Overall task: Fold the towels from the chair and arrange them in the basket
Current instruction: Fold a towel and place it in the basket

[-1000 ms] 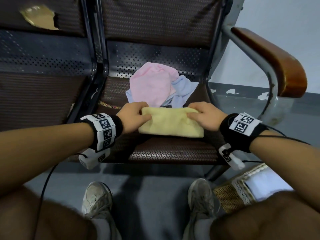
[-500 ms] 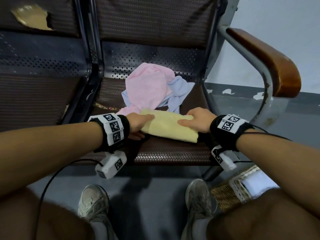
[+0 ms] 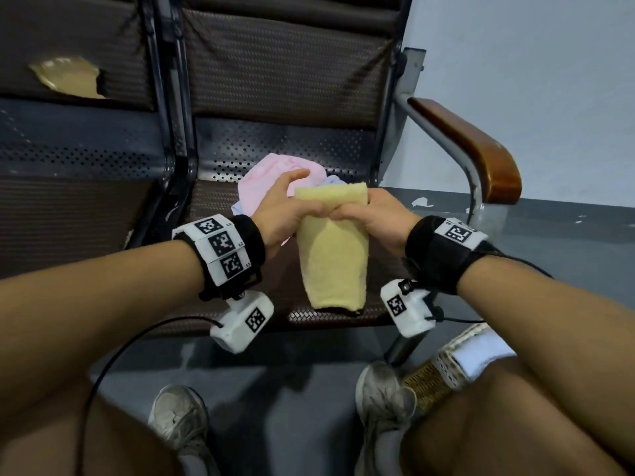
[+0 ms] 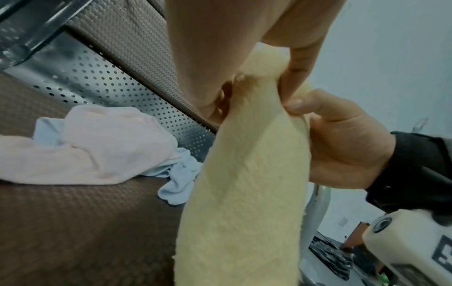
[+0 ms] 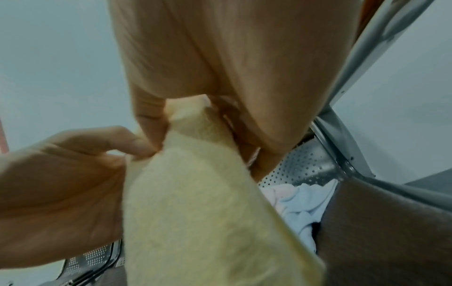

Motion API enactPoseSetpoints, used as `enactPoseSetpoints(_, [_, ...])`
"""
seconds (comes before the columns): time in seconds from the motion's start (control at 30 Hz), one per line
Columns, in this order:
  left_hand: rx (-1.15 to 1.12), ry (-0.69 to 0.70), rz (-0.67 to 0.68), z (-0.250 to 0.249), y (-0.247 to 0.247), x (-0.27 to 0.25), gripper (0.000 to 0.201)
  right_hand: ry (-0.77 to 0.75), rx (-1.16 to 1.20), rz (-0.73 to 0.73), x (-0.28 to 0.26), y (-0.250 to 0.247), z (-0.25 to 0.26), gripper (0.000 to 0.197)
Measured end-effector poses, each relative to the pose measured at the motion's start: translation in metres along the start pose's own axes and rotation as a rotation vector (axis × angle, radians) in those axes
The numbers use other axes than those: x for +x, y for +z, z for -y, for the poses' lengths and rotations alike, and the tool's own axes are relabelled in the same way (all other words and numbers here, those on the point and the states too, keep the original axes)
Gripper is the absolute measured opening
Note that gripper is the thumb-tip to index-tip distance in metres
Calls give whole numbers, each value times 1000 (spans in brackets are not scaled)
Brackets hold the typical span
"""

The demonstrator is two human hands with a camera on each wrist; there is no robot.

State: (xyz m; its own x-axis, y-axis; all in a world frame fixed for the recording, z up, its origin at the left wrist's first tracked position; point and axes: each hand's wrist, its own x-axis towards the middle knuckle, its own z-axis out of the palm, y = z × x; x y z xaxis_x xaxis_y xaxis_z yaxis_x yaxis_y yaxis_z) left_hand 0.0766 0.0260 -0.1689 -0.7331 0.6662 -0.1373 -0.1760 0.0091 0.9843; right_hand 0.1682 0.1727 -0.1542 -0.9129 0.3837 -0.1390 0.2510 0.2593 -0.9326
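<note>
Above the chair seat (image 3: 330, 314), head view: left hand (image 3: 285, 214) and right hand (image 3: 374, 218) meet knuckle to knuckle, each pinching the yellow towel (image 3: 331, 266) near its upper end; a short part sticks up above the fingers, the rest hangs down folded, lower edge near the seat's front. Pink towel (image 3: 261, 176) and blue towel (image 3: 331, 180) lie crumpled together at the back of the seat, mostly hidden behind the hands. Basket (image 3: 443, 369) sits on the floor by the right shoe (image 3: 381, 393), white cloth (image 3: 481, 355) inside it, partly covered by the right knee. Wooden armrest (image 3: 474, 149) at right. Left wrist view: left grip closed, thumb (image 4: 298, 63) and fingers clamp the yellow towel (image 4: 247, 185); right hand (image 4: 342, 143) pinches the same towel just beside it. Pink towel (image 4: 93, 149) lies over the blue towel (image 4: 178, 181) on the seat. Right wrist view: right grip closed on the yellow towel (image 5: 195, 212), left hand (image 5: 63, 180) pinching its edge, fingertips touching. Blue towel (image 5: 300, 209) visible below, on the seat.
</note>
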Motion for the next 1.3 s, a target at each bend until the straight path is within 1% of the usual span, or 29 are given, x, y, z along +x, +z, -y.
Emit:
enactPoseSetpoints(0.03, [4, -10, -4, -1, 3, -2, 82, 10, 2, -33, -6, -4, 2, 29])
enactPoseSetpoints(0.1, [88, -55, 39, 4, 9, -9, 86, 29, 76, -74, -17, -18, 4, 29])
enactPoseSetpoints(0.17, [225, -98, 172, 18, 22, -17, 80, 61, 217, -106, -28, -36, 0, 31])
enactPoseSetpoints(0.23, [296, -132, 341, 31, 42, -24, 63, 120, 317, -126, -41, -59, -8, 31])
enactPoseSetpoints(0.27, [310, -142, 387, 37, 53, -24, 57, 155, 340, -124, -49, -72, -14, 31])
enactPoseSetpoints(0.33, [361, -169, 436, 48, 81, -22, 59, 224, 329, -127, -70, -101, -31, 31])
enactPoseSetpoints(0.4, [410, -202, 458, 60, 116, -20, 64, 297, 281, -183, -94, -135, -50, 35])
enactPoseSetpoints(0.47, [385, -235, 498, 76, 156, -21, 57, 370, 221, -262, -117, -170, -72, 35])
enactPoseSetpoints(0.53, [367, -257, 558, 97, 197, -24, 44, 454, 168, -313, -139, -201, -99, 35])
enactPoseSetpoints(0.6, [437, -230, 560, 121, 234, -29, 35, 532, 133, -350, -159, -224, -132, 36])
enactPoseSetpoints(0.63, [495, -210, 550, 135, 249, -32, 37, 566, 129, -378, -167, -232, -151, 37])
enactPoseSetpoints(0.7, [597, -175, 547, 162, 277, -37, 47, 626, 136, -433, -180, -243, -187, 38])
enactPoseSetpoints(0.77, [671, -128, 536, 185, 297, -39, 52, 659, 152, -469, -188, -247, -223, 28])
enactPoseSetpoints(0.8, [698, -114, 524, 195, 305, -38, 53, 671, 154, -487, -190, -248, -240, 22])
enactPoseSetpoints(0.83, [719, -110, 511, 203, 311, -36, 53, 675, 145, -504, -190, -247, -254, 21])
enactPoseSetpoints(0.9, [761, -118, 498, 217, 321, -31, 53, 684, 121, -523, -189, -247, -279, 31])
enactPoseSetpoints(0.93, [799, -121, 498, 223, 324, -28, 53, 683, 104, -515, -187, -246, -289, 30])
enactPoseSetpoints(1.0, [934, -112, 504, 231, 329, -22, 47, 679, 60, -506, -182, -245, -307, 17])
enactPoseSetpoints(1.03, [1017, -110, 508, 234, 332, -18, 43, 682, 12, -496, -179, -244, -314, 23])
enactPoseSetpoints(1.1, [1132, -128, 521, 238, 337, -13, 38, 714, -161, -438, -173, -241, -321, 52])
enactPoseSetpoints(1.13, [1163, -146, 527, 239, 339, -12, 38, 720, -264, -412, -170, -240, -323, 63])
enactPoseSetpoints(1.2, [1196, -178, 533, 239, 343, -11, 43, 723, -384, -363, -164, -240, -325, 70])
enactPoseSetpoints(1.3, [1202, -187, 569, 231, 341, -11, 48, 709, -493, -287, -157, -242, -309, 71])
